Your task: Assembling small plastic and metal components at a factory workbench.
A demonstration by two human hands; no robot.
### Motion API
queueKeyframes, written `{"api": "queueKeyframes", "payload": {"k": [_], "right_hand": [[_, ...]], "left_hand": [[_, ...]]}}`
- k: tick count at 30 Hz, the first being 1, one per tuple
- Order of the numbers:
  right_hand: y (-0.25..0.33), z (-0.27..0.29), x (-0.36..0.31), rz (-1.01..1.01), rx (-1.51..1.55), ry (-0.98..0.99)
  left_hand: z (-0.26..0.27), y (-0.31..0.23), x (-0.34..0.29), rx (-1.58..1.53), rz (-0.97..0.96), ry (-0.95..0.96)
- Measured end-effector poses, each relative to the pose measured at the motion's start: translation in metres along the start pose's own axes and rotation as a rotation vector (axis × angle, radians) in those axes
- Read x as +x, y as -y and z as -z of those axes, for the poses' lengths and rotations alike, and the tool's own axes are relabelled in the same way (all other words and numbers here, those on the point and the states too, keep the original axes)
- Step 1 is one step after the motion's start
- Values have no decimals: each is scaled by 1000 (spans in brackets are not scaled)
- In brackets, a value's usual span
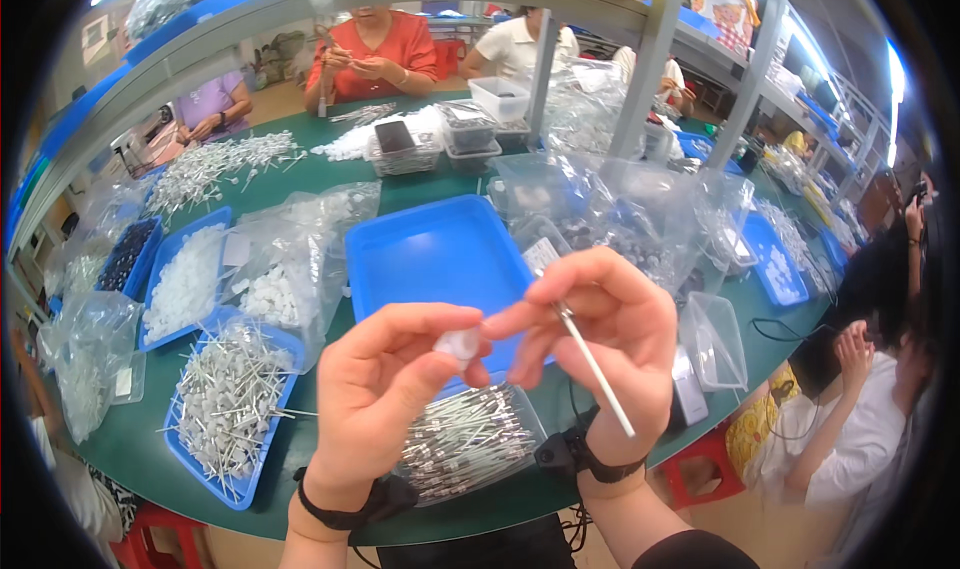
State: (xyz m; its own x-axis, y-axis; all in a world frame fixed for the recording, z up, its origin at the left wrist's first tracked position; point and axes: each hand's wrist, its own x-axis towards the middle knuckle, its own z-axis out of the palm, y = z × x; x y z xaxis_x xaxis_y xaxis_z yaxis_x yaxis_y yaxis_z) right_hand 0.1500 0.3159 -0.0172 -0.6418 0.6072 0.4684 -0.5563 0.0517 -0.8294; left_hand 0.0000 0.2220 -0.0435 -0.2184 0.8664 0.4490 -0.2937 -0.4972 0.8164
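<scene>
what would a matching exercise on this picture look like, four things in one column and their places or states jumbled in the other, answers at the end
Column one
1. left hand
2. right hand
3. large blue tray
4. packed pale rods with metal ends

Column two
a. low in the picture, between the two wrists
b. holds a thin pale rod that slants down to the right
c. pinches a small white piece
d. just beyond the hands, near the middle of the picture

Right pairs: 1-c, 2-b, 3-d, 4-a
</scene>
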Motion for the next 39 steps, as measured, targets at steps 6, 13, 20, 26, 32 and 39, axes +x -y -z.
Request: {"api": "queueKeyframes", "payload": {"k": [6,13,20,26,32,39], "right_hand": [[-2,-1,6,-19,-88,-9],[-7,0,9,170,-157,1],[-3,-5,2,245,-245,-176],[-15,2,9,344,-417,5],[-16,-16,7,279,-200,-131],[-14,-16,6,209,-140,-159]], "left_hand": [[-2,3,1,53,10,-74],[-5,3,2,-74,55,-50],[-1,10,3,-163,71,64],[3,3,0,-93,188,135],[-5,-1,1,15,183,78],[5,10,0,-182,59,148]]}}
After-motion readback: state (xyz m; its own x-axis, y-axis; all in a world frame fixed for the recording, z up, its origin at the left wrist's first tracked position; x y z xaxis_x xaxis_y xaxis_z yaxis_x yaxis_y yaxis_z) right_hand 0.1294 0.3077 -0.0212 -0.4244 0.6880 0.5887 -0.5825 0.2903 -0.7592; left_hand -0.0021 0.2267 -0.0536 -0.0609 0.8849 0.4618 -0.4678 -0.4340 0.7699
